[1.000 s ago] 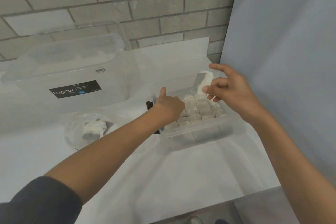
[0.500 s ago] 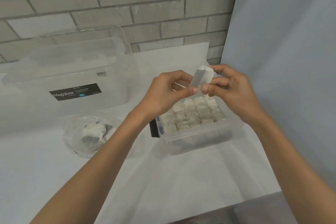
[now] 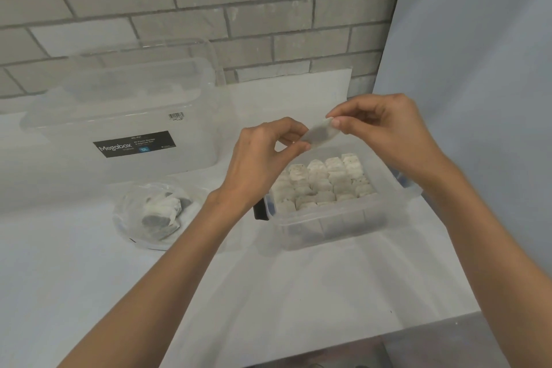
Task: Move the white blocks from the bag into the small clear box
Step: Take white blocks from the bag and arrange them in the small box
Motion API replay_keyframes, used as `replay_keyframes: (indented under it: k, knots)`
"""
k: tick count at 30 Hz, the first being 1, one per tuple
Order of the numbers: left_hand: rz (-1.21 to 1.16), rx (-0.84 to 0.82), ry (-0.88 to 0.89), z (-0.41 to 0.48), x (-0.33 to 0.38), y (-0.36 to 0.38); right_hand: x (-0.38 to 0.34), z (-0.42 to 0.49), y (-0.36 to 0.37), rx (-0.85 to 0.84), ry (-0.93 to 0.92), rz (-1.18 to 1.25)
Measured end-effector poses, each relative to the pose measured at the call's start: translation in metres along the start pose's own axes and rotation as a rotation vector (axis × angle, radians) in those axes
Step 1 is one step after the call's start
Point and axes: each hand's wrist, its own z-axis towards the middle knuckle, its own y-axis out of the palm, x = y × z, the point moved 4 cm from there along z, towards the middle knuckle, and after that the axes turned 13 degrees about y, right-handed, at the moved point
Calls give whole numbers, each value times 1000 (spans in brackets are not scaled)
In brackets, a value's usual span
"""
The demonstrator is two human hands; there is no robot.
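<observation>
Both hands pinch one white block (image 3: 321, 134), a flat pouch with a dark centre, held in the air above the small clear box (image 3: 334, 227). My left hand (image 3: 263, 158) grips its lower left end. My right hand (image 3: 379, 128) grips its upper right end. Inside the box, rows of white blocks (image 3: 324, 181) stand packed side by side. The clear bag (image 3: 155, 212) lies on the table to the left of the box with a few white blocks in it.
A large clear Megabox storage bin (image 3: 119, 134) stands at the back left against the brick wall. A grey panel (image 3: 478, 69) closes off the right side. The white table's front edge (image 3: 358, 340) runs close below the box.
My left hand rose from the box's blocks and took hold of the block held by my right hand. Both hands now hold it stretched between them, turned flatter.
</observation>
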Motion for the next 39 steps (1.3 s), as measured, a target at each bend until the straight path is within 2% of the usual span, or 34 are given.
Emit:
replay_keyframes:
  k: [4,12,15,24,30,33,36,39]
  knots:
    - [-9,-10,-91,-7,-11,-10,-2,8,5,-73,17,-170]
    - [-8,54,-214,-17,-32,-32,23,9,82,-644,102,-570]
    - [-21,56,-233,-23,-35,-33,35,6,112,-773,122,-685]
    - [-10,52,-260,-38,-39,-38,48,3,142,-815,55,-890]
    - [-13,57,-266,-44,-43,-39,50,5,140,-793,54,-886]
    - [-25,53,-262,-46,-44,-42,48,8,134,-789,119,-843]
    - [-39,73,-271,-50,-48,-50,32,22,116,-705,203,-687]
    - [-41,90,-277,-56,-56,-63,2,40,93,-527,171,-562]
